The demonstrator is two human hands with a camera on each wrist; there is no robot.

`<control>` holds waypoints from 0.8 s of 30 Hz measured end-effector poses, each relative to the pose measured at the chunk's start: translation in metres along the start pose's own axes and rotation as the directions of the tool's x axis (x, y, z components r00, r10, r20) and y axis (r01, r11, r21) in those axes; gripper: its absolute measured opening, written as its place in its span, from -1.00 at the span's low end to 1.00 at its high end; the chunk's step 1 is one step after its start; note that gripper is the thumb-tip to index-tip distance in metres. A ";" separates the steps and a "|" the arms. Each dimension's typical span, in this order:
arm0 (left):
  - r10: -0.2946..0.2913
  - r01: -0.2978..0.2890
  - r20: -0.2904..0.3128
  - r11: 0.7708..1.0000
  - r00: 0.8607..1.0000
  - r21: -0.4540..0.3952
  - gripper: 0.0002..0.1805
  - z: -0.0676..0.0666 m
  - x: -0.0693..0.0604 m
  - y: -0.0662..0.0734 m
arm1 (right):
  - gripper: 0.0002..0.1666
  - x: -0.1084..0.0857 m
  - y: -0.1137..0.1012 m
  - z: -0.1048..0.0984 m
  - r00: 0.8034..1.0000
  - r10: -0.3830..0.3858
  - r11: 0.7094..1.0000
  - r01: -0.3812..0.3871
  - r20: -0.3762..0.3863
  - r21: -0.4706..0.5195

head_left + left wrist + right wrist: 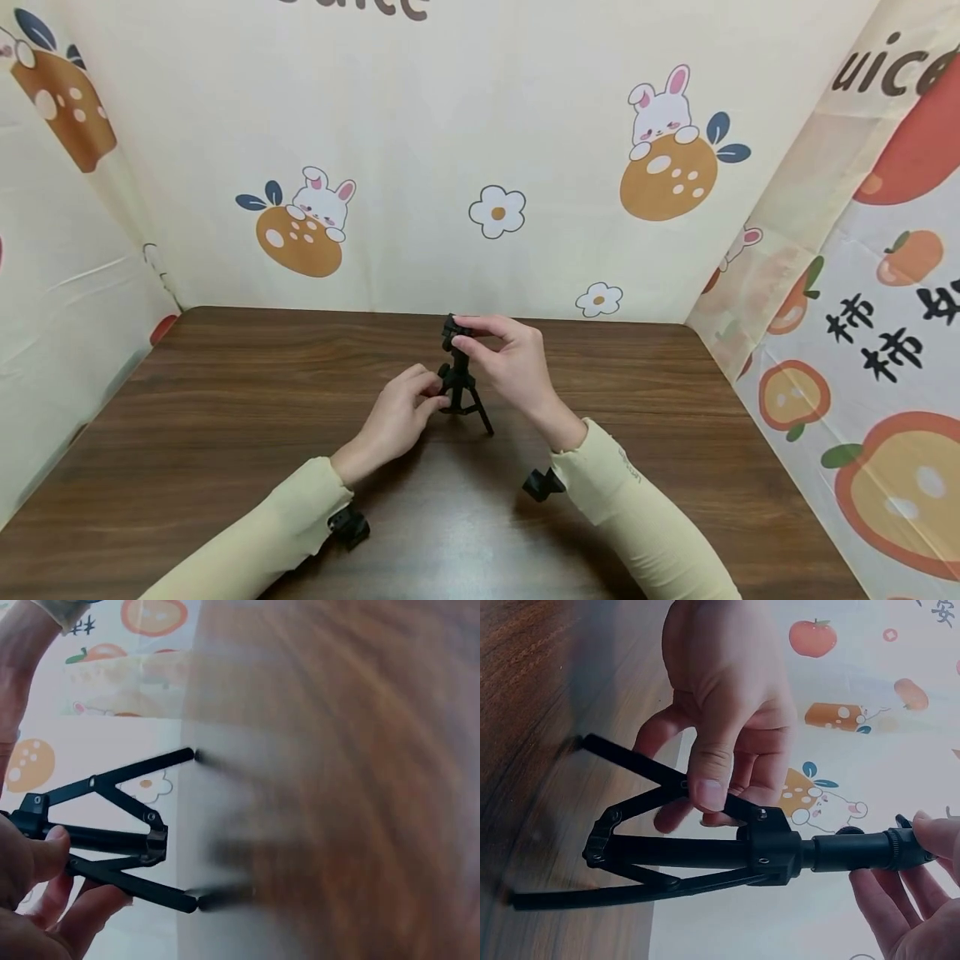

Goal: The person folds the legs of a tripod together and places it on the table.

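Note:
A small black mini tripod (458, 385) stands upright on the wooden table with its legs spread. My left hand (396, 412) pinches one of its legs between thumb and fingers, low on the left side. At the top, my right hand (513, 358) grips the tripod's head with thumb and fingertips. The right wrist view shows the tripod's braces and centre column (675, 851) lying sideways across the picture, with the left thumb on an upper leg. In the left wrist view two splayed legs (157, 761) reach the tabletop.
The dark wooden table (225, 467) extends around the tripod. A printed cloth (420, 150) with rabbits and flowers hangs behind it, and another fruit-print cloth (810, 450) borders the right. Black wrist cameras (348, 527) sit by both sleeves.

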State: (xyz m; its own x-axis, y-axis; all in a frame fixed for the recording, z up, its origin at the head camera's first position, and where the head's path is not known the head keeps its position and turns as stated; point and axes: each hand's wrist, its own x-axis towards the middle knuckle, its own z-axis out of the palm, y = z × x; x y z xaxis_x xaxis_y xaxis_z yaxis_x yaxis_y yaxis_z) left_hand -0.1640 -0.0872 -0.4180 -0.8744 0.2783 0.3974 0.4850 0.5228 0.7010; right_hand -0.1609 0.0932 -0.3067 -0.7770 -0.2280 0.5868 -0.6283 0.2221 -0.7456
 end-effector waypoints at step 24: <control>-0.234 0.207 -0.048 0.924 0.971 -0.322 -0.93 0.014 -0.002 0.000 | -0.71 -0.004 0.000 -0.001 0.999 0.055 0.999 -0.055 0.002 0.000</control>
State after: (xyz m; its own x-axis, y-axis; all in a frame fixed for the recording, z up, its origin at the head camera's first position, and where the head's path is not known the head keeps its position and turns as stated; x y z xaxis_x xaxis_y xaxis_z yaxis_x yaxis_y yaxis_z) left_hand -0.1626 -0.0765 -0.4272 -0.9620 0.1095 0.2503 0.2715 0.2810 0.9205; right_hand -0.1578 0.0948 -0.3084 -0.8100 -0.2178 0.5444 -0.5849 0.2344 -0.7765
